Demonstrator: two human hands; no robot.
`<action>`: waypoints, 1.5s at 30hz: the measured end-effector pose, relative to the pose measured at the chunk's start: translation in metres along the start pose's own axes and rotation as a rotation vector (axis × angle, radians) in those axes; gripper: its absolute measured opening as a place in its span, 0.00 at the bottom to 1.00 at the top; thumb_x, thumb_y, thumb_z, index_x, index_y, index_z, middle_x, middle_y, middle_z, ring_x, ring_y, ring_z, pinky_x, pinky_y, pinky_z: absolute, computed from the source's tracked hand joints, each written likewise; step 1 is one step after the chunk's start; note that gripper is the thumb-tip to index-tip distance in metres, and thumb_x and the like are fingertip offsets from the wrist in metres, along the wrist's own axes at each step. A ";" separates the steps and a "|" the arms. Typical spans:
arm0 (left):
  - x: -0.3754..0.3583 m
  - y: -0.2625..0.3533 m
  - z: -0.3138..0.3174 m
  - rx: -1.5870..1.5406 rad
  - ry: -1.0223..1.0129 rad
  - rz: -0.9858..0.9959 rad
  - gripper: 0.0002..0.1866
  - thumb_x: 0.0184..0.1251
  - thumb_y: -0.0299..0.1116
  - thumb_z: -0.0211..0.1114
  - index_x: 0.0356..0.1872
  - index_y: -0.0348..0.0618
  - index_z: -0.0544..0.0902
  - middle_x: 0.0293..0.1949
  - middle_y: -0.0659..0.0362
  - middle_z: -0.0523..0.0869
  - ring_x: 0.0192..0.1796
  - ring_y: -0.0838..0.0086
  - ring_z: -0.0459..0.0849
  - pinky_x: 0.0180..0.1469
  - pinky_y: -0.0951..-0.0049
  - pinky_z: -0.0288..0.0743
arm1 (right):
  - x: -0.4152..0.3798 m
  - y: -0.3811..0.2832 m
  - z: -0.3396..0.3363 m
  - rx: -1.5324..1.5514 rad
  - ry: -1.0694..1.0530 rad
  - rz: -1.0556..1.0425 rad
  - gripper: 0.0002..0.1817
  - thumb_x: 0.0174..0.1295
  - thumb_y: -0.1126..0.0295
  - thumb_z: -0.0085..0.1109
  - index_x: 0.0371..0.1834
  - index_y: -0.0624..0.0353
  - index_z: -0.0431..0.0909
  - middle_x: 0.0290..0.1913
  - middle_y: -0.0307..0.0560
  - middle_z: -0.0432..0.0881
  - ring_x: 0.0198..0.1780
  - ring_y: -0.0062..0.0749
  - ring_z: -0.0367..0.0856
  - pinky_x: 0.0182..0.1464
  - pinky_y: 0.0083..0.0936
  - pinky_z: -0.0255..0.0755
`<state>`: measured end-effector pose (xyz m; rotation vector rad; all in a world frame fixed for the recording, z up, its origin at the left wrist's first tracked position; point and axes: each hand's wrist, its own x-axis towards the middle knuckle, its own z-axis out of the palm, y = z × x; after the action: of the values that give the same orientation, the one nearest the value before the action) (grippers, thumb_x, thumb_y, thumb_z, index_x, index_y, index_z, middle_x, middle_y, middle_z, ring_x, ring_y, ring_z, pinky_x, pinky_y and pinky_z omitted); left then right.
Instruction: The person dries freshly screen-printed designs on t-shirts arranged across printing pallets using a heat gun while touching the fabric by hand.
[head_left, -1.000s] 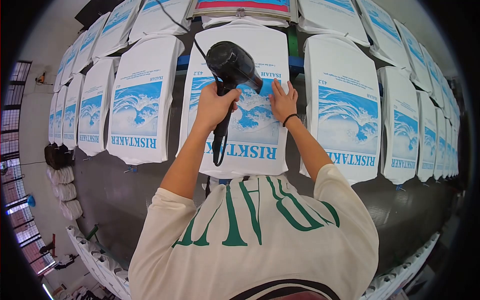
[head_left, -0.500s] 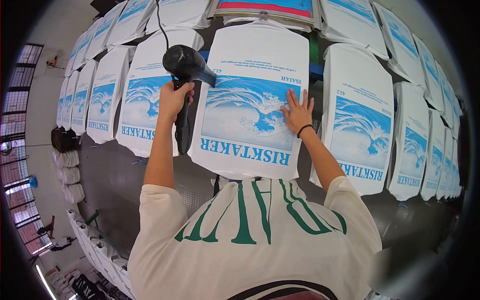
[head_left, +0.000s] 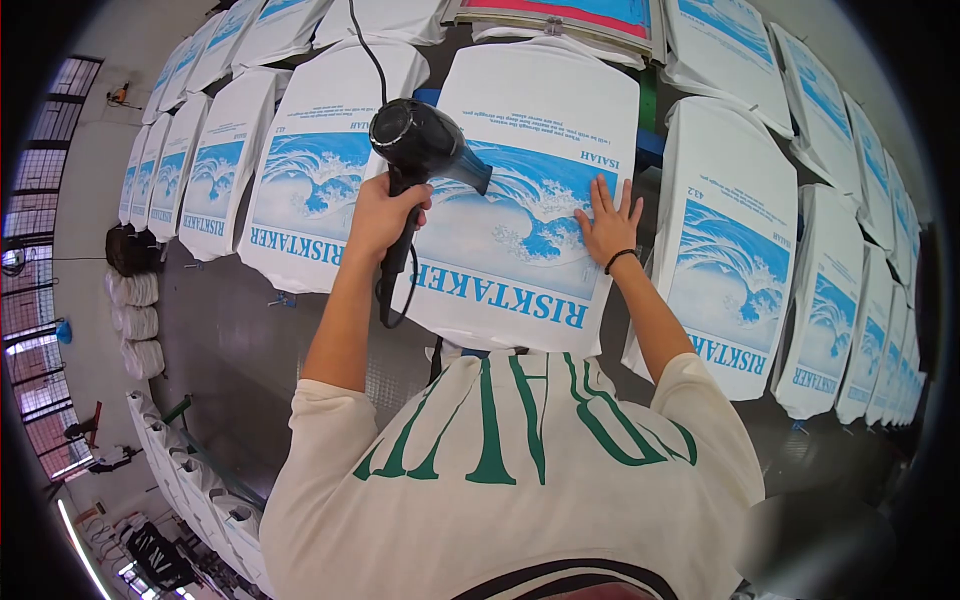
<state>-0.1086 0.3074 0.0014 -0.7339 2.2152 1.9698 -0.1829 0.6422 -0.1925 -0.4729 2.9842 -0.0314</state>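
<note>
My left hand [head_left: 385, 215] is wrapped round the handle of a black hair dryer [head_left: 425, 140]. The dryer's nozzle points right and hovers over the blue wave print of a white T-shirt [head_left: 540, 95], which is stretched flat in front of me. Along the near side of the print runs upside-down blue lettering, RISKTAKER. My right hand [head_left: 610, 222] rests on the right edge of that print with its fingers spread and nothing held. A black band circles the right wrist. The dryer's cord rises behind it, and a loop hangs under the handle.
More white T-shirts with the same print lie in rows at the left [head_left: 325, 120] and right [head_left: 735, 160]. Beyond the middle shirt sits a framed printing screen [head_left: 560, 12]. White rolled bundles [head_left: 140, 322] are stacked at the far left, beside barred windows.
The hair dryer has moved right in my left hand, its nozzle now over the middle of the wave print. My right hand remains spread at the print's right edge. The view has shifted slightly.
</note>
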 end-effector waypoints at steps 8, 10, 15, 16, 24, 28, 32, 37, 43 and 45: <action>-0.029 -0.013 -0.032 0.129 0.121 0.000 0.09 0.56 0.28 0.70 0.31 0.35 0.79 0.23 0.58 0.83 0.21 0.76 0.81 0.24 0.75 0.73 | -0.006 0.003 0.000 0.025 -0.001 0.037 0.38 0.75 0.40 0.36 0.82 0.48 0.50 0.84 0.33 0.46 0.83 0.54 0.29 0.77 0.65 0.23; -0.035 -0.016 -0.033 0.146 0.216 0.004 0.08 0.57 0.28 0.70 0.31 0.34 0.79 0.23 0.57 0.83 0.21 0.76 0.80 0.24 0.75 0.72 | -0.006 0.003 0.002 0.033 0.003 0.021 0.38 0.75 0.40 0.36 0.82 0.48 0.51 0.84 0.33 0.47 0.83 0.54 0.29 0.77 0.65 0.23; -0.047 -0.017 -0.014 0.053 0.117 -0.033 0.09 0.58 0.28 0.69 0.32 0.33 0.80 0.24 0.57 0.83 0.21 0.76 0.80 0.25 0.75 0.73 | -0.009 0.003 0.004 0.087 0.017 -0.012 0.38 0.75 0.40 0.36 0.82 0.49 0.51 0.83 0.34 0.48 0.83 0.55 0.31 0.77 0.65 0.24; -0.047 -0.017 -0.006 0.024 0.069 -0.038 0.09 0.59 0.28 0.69 0.34 0.32 0.80 0.24 0.57 0.83 0.21 0.76 0.80 0.26 0.75 0.74 | -0.010 0.004 0.004 0.099 0.021 -0.019 0.38 0.75 0.41 0.36 0.81 0.49 0.52 0.83 0.35 0.48 0.83 0.55 0.31 0.77 0.65 0.25; -0.060 -0.007 0.070 -0.016 -0.062 -0.043 0.08 0.59 0.27 0.69 0.33 0.33 0.80 0.24 0.57 0.83 0.22 0.76 0.81 0.26 0.75 0.75 | -0.043 0.023 0.009 0.229 0.161 -0.025 0.32 0.75 0.48 0.44 0.77 0.53 0.61 0.82 0.40 0.52 0.82 0.57 0.40 0.78 0.60 0.34; -0.075 -0.006 0.097 0.044 -0.124 -0.019 0.08 0.59 0.28 0.69 0.33 0.33 0.80 0.24 0.58 0.83 0.22 0.76 0.81 0.26 0.75 0.75 | -0.067 0.030 0.013 0.292 0.245 -0.025 0.30 0.76 0.53 0.45 0.75 0.57 0.64 0.80 0.43 0.57 0.80 0.58 0.44 0.77 0.57 0.39; -0.084 -0.009 0.109 0.120 -0.129 0.005 0.08 0.58 0.28 0.69 0.32 0.33 0.80 0.23 0.58 0.84 0.22 0.76 0.82 0.26 0.75 0.75 | -0.079 0.036 0.011 0.352 0.255 -0.044 0.29 0.75 0.55 0.46 0.74 0.60 0.64 0.80 0.46 0.56 0.80 0.58 0.44 0.78 0.56 0.41; -0.089 -0.010 0.126 0.131 -0.123 0.028 0.09 0.59 0.28 0.69 0.32 0.33 0.80 0.23 0.58 0.84 0.22 0.76 0.82 0.27 0.75 0.75 | -0.090 0.038 0.001 0.364 0.340 -0.045 0.26 0.75 0.58 0.47 0.71 0.60 0.69 0.78 0.44 0.60 0.80 0.59 0.47 0.78 0.56 0.39; -0.081 0.001 0.156 0.087 -0.210 0.050 0.10 0.58 0.29 0.69 0.33 0.32 0.80 0.24 0.56 0.84 0.22 0.75 0.82 0.27 0.74 0.75 | -0.091 0.039 -0.004 0.429 0.382 -0.068 0.23 0.74 0.62 0.51 0.68 0.60 0.72 0.77 0.43 0.64 0.79 0.62 0.49 0.77 0.58 0.44; -0.079 0.000 0.156 0.140 -0.171 0.069 0.11 0.58 0.30 0.69 0.33 0.31 0.80 0.24 0.56 0.84 0.22 0.75 0.82 0.26 0.74 0.75 | -0.093 0.041 -0.005 0.439 0.404 -0.079 0.22 0.73 0.65 0.52 0.67 0.61 0.72 0.76 0.44 0.65 0.78 0.64 0.50 0.76 0.59 0.47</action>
<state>-0.0771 0.4799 0.0049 -0.4595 2.2741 1.8077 -0.1080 0.7098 -0.1784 -0.5819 3.1869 -0.8656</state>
